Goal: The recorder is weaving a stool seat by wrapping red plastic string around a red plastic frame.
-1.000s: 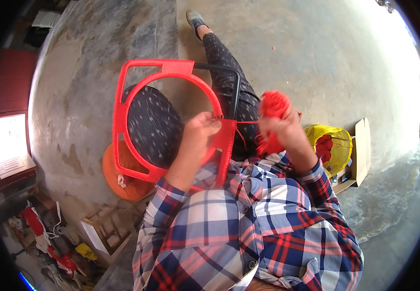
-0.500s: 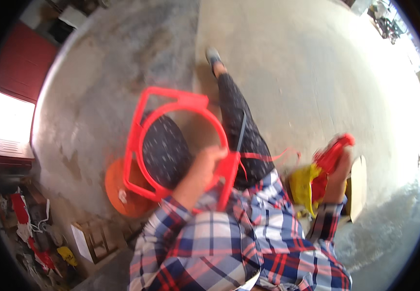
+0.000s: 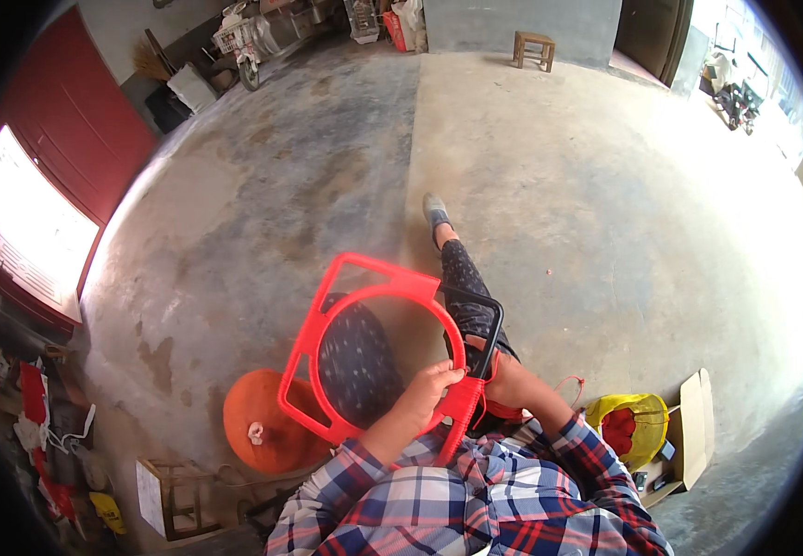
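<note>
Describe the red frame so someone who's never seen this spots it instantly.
On the concrete floor, look to the lower edge for the plaid shirt. Just above it sits the red-wrapped frame: a ring inside a round-cornered outer frame. Its open middle and bare black corner set it apart from the orange disc and yellow container nearby.

The frame has a finely ribbed, plastic-like covering with a low sheen. The exposed tube is smooth and appears to be metal. The shirt is matt woven cloth, the carton plain matt cardboard, the stool wood, and the floor stained concrete with uneven gloss.
</note>
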`<state>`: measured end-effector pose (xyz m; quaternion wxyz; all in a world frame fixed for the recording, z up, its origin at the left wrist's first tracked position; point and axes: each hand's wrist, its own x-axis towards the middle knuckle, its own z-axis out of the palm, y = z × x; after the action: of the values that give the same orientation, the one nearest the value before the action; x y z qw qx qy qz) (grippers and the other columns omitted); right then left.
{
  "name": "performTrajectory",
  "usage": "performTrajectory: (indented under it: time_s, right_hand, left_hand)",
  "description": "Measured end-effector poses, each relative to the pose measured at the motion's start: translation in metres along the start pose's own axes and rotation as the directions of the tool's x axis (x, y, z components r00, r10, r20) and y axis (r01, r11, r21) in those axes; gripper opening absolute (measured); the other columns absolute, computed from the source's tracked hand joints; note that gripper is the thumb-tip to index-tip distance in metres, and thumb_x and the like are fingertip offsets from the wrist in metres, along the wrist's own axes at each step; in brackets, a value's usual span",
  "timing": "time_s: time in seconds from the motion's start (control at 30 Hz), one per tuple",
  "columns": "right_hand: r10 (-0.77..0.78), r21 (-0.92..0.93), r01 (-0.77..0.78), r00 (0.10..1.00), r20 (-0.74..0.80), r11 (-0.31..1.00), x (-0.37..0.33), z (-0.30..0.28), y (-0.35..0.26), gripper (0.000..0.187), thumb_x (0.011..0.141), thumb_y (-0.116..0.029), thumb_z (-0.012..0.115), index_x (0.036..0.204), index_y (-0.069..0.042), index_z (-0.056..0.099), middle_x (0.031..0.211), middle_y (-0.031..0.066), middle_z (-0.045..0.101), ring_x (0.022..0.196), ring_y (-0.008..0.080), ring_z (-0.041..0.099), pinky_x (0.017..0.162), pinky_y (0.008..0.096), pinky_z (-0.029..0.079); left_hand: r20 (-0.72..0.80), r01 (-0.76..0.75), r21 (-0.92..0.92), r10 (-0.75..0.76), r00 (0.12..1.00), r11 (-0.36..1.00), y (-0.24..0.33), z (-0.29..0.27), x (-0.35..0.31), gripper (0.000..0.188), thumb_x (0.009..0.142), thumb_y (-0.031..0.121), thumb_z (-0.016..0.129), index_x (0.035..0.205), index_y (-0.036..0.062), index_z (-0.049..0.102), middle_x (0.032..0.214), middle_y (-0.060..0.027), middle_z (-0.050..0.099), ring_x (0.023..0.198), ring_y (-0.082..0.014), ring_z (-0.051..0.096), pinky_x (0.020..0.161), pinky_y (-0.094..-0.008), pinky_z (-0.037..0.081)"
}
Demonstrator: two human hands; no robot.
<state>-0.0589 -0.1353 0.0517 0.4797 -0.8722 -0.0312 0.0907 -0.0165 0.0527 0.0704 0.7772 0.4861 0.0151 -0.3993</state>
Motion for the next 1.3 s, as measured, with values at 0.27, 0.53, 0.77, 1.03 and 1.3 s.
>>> performTrajectory:
  time_s: [0.27, 0.53, 0.77, 1.03, 1.3]
  right_hand:
    - [0.117, 0.554, 0.031, 0.966, -0.229, 0.832, -0.005, -0.002, 0.022, 0.075, 0.08, -0.007, 0.07, 0.144, -0.001, 0.031, 0.117, 0.016, 0.055, 0.096, 0.0185, 0.061, 0.082, 0.0322, 0.051]
    - [-0.432, -0.36, 0.345, 0.88, -0.199, 0.867, 0.005, 0.002, -0.053, 0.055, 0.069, -0.006, 0.07, 0.122, -0.005, 0.056, 0.12, 0.0143, 0.058, 0.115, 0.0334, 0.052, 0.099, 0.0436, 0.042]
    - [-0.348, -0.097, 0.334, 0.889, -0.298, 0.937, -0.005, 0.002, -0.033, 0.036, 0.078, -0.011, 0.065, 0.113, -0.003, 0.058, 0.108, 0.0147, 0.063, 0.1, 0.0327, 0.061, 0.088, 0.0386, 0.048]
    - [0.191, -0.29, -0.266, 0.946, -0.263, 0.919, -0.047, -0.07, -0.007, 0.018, 0.076, -0.016, 0.058, 0.08, 0.001, 0.064, 0.066, 0.0045, 0.061, 0.061, 0.0169, 0.059, 0.063, 0.0327, 0.05]
    - [0.452, 0.844, 0.515, 0.724, -0.521, 0.149, -0.112, -0.113, 0.107, 0.034, 0.091, -0.039, 0.054, 0.089, -0.005, 0.059, 0.083, 0.0106, 0.061, 0.077, 0.0214, 0.057, 0.069, 0.0349, 0.048]
  left_hand:
    - [-0.053, 0.085, 0.048, -0.082, 0.995, 0.995, -0.014, -0.018, 0.007, 0.007, 0.091, 0.009, 0.057, 0.09, 0.0046, 0.062, 0.087, -0.001, 0.062, 0.08, -0.0077, 0.058, 0.074, -0.0225, 0.046]
    - [0.123, -0.572, 0.77, 0.814, 0.568, 0.283, 0.0, 0.009, -0.005, 0.018, 0.073, 0.0, 0.071, 0.087, 0.0056, 0.062, 0.093, -0.0092, 0.054, 0.086, -0.0243, 0.056, 0.079, -0.0336, 0.046]
    - [-0.008, -0.596, 0.387, 0.649, 0.761, 0.704, -0.018, -0.005, -0.007, 0.033, 0.085, 0.009, 0.062, 0.114, 0.001, 0.048, 0.11, -0.0066, 0.049, 0.099, -0.0129, 0.048, 0.088, -0.0285, 0.041]
    - [-0.287, -0.257, 0.126, 0.283, 0.915, 0.958, -0.015, -0.028, 0.013, 0.018, 0.091, 0.013, 0.055, 0.106, 0.004, 0.052, 0.079, -0.0015, 0.052, 0.064, -0.0084, 0.048, 0.058, -0.023, 0.041]
    - [-0.141, 0.072, -0.242, -0.108, 0.984, 0.968, -0.004, -0.009, 0.02, 0.033, 0.098, 0.028, 0.047, 0.124, 0.008, 0.05, 0.09, -0.0085, 0.063, 0.076, -0.0179, 0.062, 0.068, -0.0319, 0.051]
